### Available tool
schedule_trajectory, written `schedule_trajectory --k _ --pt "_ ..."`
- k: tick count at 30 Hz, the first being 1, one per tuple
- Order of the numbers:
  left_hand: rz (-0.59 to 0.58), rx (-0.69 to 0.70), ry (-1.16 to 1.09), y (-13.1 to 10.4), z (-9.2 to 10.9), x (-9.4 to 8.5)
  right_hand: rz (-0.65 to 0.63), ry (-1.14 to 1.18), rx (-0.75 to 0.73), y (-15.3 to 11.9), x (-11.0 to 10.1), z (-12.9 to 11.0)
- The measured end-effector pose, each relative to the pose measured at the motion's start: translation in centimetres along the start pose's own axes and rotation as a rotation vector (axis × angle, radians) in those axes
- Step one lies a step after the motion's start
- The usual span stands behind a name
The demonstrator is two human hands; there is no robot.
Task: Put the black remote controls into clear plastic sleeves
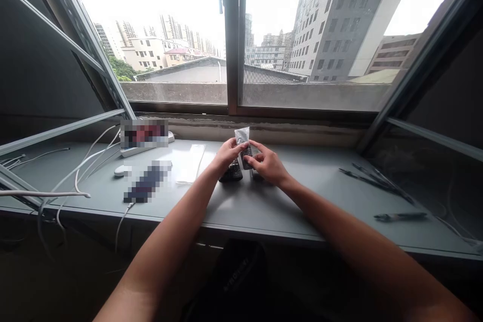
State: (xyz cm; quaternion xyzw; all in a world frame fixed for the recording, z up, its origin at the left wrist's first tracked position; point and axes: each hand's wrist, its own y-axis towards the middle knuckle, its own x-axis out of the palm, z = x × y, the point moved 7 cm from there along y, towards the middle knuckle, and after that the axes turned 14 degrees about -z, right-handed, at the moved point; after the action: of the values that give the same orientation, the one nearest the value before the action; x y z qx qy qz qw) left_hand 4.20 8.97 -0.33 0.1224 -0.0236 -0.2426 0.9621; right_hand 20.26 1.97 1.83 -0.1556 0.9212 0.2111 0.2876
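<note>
Clear bag [242, 135], dark remote [247, 153] inside (buttons showing), left hand [227, 153] and right hand [270, 164], fingers clamped on bag.

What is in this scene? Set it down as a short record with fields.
left hand: pinching a clear plastic bag
right hand: on the small dark remote control at the bag
beneath left hand: black keypad device
beneath right hand: dark item, mostly hidden
surface: grey desk before a window
desk, left: white mouse, white cables, two pixelated items
desk, right: dark pen, other slim dark items
</note>
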Motion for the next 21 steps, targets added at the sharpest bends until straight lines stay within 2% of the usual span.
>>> schedule_trajectory --k 2,4,6,9,11,13,18,21 --pt "0.153 -0.009 0.347 -0.2 0.6 -1.3 0.004 -0.044 -0.003 -0.1 -0.2 -0.1" --pt "0.246 -0.055 0.652 -0.5 0.9 -2.0 0.006 -0.121 -0.01 -0.2 -0.2 -0.3" --pt "0.252 -0.122 0.856 -0.6 0.8 -2.2 -0.012 -0.209 0.002 -0.2 0.2 -0.5" --pt "0.224 -0.214 1.017 -0.8 -0.1 -2.4 -0.06 -0.323 0.043 -0.3 1.1 -0.7" --pt "0.212 -0.261 1.052 -0.9 -0.8 -2.5 -0.082 -0.388 0.056 -0.4 1.5 -0.7" --pt "0.201 -0.266 0.995 -1.1 -1.3 -2.6 -0.092 -0.438 0.049 -0.3 1.8 -0.6" --pt "0.19 -0.137 0.705 -1.3 -1.6 -3.0 -0.118 -0.587 -0.112 -0.3 2.4 -0.6" --pt "0.169 -0.114 0.635 -1.2 -1.6 -3.1 -0.117 -0.587 -0.201 -0.3 2.6 -0.5"
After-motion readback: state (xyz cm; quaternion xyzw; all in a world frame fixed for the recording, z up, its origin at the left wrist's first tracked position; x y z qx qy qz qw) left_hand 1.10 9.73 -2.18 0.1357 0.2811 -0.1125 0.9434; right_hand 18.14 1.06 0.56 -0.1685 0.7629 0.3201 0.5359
